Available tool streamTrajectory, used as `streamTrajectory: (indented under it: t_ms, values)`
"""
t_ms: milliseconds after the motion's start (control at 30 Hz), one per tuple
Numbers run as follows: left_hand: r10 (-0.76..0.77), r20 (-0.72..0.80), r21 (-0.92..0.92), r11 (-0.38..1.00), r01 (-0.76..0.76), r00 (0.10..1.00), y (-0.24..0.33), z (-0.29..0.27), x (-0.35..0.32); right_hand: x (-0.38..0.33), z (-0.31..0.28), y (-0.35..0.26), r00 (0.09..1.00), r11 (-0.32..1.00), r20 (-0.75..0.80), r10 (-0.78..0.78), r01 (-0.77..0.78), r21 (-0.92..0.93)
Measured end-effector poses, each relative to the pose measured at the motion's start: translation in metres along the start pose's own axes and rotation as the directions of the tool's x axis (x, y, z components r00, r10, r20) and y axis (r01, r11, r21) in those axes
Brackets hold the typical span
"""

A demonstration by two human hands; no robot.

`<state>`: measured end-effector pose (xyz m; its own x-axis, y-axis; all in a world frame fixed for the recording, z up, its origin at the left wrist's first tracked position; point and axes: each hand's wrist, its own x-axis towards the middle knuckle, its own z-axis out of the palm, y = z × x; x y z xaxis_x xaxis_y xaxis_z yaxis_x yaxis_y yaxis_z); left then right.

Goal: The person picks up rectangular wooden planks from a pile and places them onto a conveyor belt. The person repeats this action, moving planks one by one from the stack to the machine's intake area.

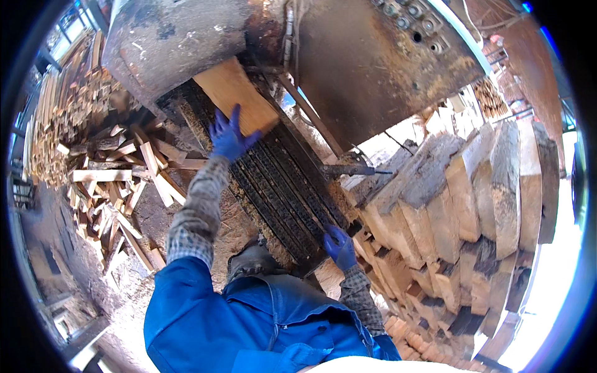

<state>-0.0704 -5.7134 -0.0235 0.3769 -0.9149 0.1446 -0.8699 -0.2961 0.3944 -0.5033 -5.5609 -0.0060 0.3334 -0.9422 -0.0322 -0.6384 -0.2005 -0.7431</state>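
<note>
A wide wooden board [239, 96] lies on the dark ribbed feed bed [286, 186] of a machine, its far end at the opening under the metal housing. My left hand [230, 137], in a blue glove, is open with fingers spread at the board's near left corner. Whether it touches the board I cannot tell. My right hand [340, 247], also gloved in blue, rests by the right edge of the bed near its front end. Its fingers are loosely stretched and hold nothing that I can see.
Thick rough slabs [463, 205] are stacked close on the right. Loose offcuts [118, 180] lie heaped on the floor at left, before a tall stack of sticks [68, 112]. A control panel with knobs [413, 22] sits at the upper right. A metal rod [354, 170] juts from the bed's right side.
</note>
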Motion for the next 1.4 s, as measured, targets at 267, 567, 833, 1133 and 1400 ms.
streamTrajectory:
  t_ms: [267,567,833,1133,1400]
  values:
    - [0.279,-0.134,0.272,0.933,-0.235,0.951,-0.035,0.002,0.062,-0.071,-0.034,0.030,0.976,0.974,0.121,0.180,-0.194,0.119]
    - [0.097,0.075,0.465,0.877,-0.121,0.992,0.016,-0.006,0.047,-0.125,-0.198,-0.028,0.749,0.934,-0.658,-0.073,-0.179,-0.308]
    - [0.040,0.346,0.144,0.985,-0.096,0.937,0.020,-0.012,0.040,-0.221,-0.410,-0.042,0.302,0.514,-0.757,-0.579,-0.586,-0.627]
    - [0.623,0.058,-0.414,0.726,-0.549,0.780,0.141,-0.035,-0.054,-0.155,-0.518,-0.071,0.521,0.284,-0.685,-0.509,-0.650,-0.705]
    - [0.781,-0.081,-0.523,0.496,-0.693,0.619,0.309,-0.102,-0.100,-0.163,-0.609,-0.019,0.589,0.410,-0.696,-0.412,-0.562,-0.718]
